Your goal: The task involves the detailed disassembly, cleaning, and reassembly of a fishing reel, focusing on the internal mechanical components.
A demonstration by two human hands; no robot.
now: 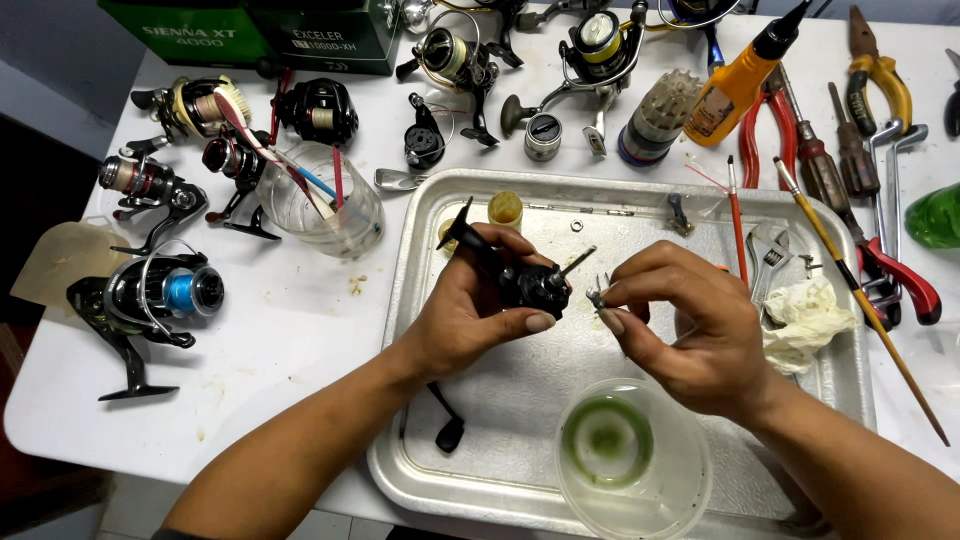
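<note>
My left hand (462, 310) grips a black fishing reel body (520, 282) above the metal tray (420, 240); a thin shaft sticks out of the reel toward the right. My right hand (690, 325) pinches a small metal part (597, 293) between thumb and forefinger, just right of that shaft and a little apart from it. A black reel handle (447, 425) lies on the tray under my left forearm. Near my right wrist stands a clear plastic bowl (632, 460) with green liquid in it.
Several fishing reels (150, 295) lie on the white table at left and along the back. A clear cup with brushes (320, 200), an orange oil bottle (735, 85), pliers and screwdrivers (880, 180), a long brush (860, 300) and a crumpled rag (805, 320) surround the tray.
</note>
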